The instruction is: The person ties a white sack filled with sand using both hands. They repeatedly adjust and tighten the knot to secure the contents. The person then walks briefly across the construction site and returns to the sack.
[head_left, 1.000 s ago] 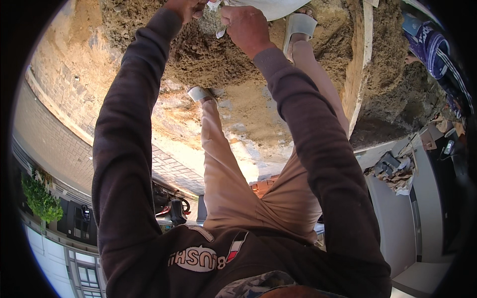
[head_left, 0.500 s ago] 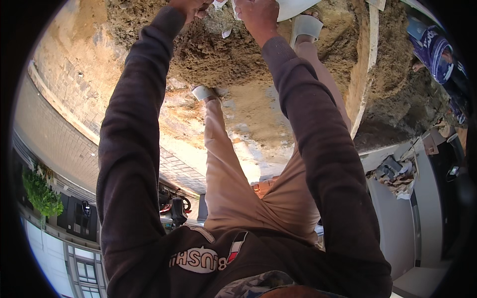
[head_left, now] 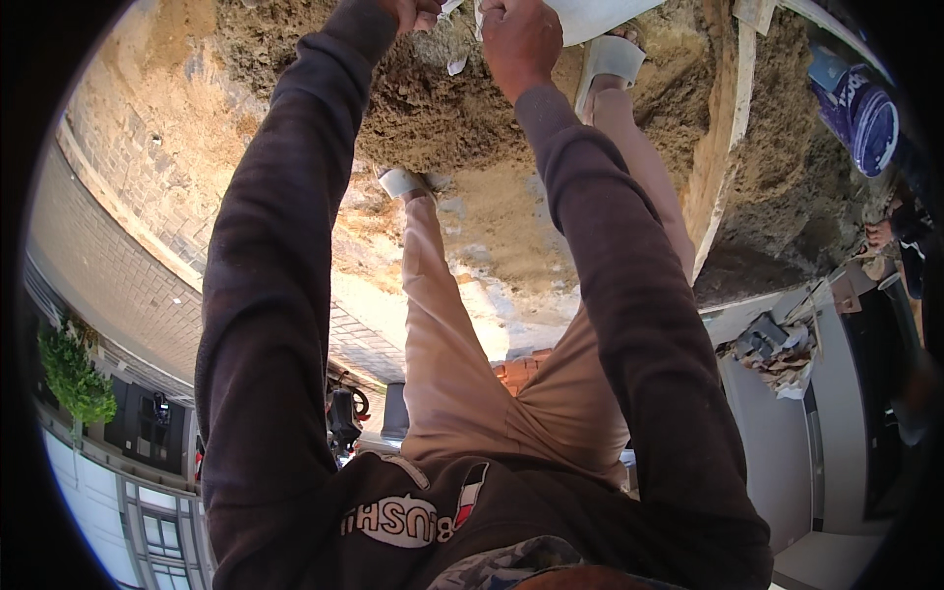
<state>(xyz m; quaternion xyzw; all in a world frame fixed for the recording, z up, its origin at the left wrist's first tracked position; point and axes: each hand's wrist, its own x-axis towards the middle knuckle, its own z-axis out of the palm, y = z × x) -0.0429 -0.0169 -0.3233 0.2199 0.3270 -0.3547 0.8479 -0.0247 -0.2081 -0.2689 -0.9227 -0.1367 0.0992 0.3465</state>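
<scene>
At the top edge, my right hand is closed, its fingers pinching a strip of thin white material. Beside that hand spreads a smooth white sack-like thing, mostly cut off by the frame; whether the strip belongs to it I cannot tell. My left hand is curled closed just left of the right one, partly out of the picture. Another bit of white shows by its fingertips, but what they grip is hidden. A small white scrap lies below, on or above the brown soil.
My sandalled feet stand apart on sandy ground. A long pale board edge runs along the right. Beyond it are a blue-purple bucket and another person's hand. Torn debris lies lower right; paving stretches left.
Both my hands have shifted slightly right, the right one a little lower, both still closed. At the right, the other person's hand has moved away from the blue-purple bucket.
</scene>
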